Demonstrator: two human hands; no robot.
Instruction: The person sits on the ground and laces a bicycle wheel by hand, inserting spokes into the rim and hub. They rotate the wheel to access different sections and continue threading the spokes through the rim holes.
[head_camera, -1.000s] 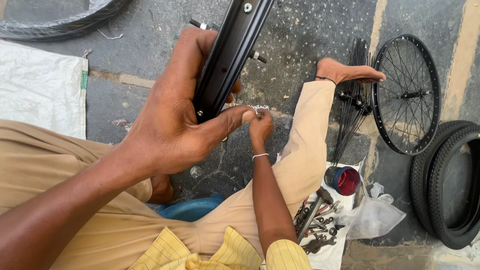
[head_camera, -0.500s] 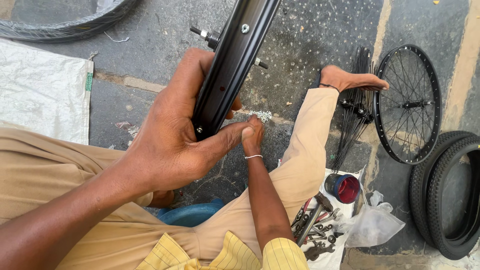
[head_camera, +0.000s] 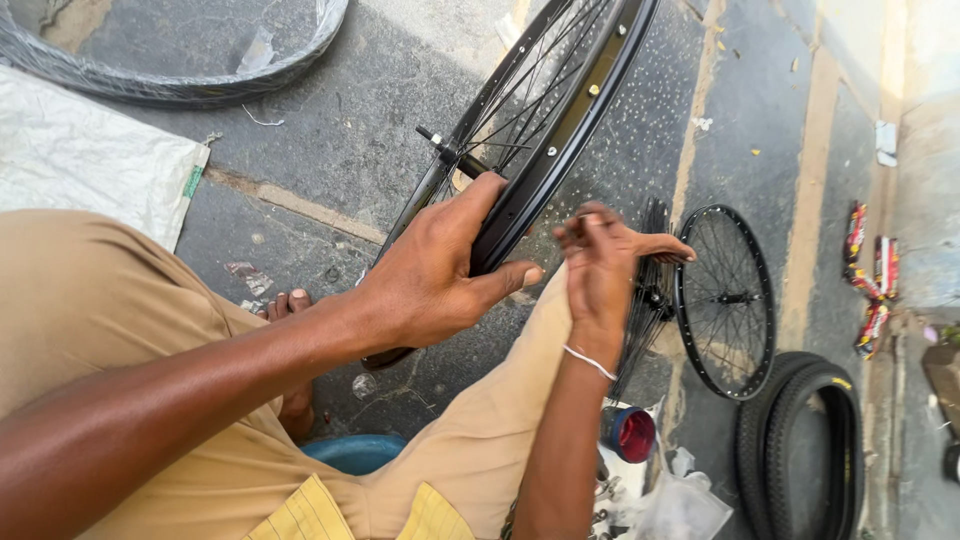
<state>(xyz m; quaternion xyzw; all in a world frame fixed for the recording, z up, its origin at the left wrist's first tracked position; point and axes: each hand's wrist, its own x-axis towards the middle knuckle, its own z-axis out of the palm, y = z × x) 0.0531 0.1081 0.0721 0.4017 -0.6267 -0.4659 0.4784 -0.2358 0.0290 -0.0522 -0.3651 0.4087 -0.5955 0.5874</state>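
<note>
The left hand (head_camera: 430, 280) grips the black rim of the bicycle wheel (head_camera: 560, 120), fingers wrapped over it and thumb out, holding it tilted above the paved ground (head_camera: 330, 130) in front of the knees. The right hand (head_camera: 600, 265) hovers just beside the rim, fingers loosely bunched; whether they pinch anything is unclear. The wheel looks light but stiff, its thin spokes bendable, so the rim is likely the safest hold.
</note>
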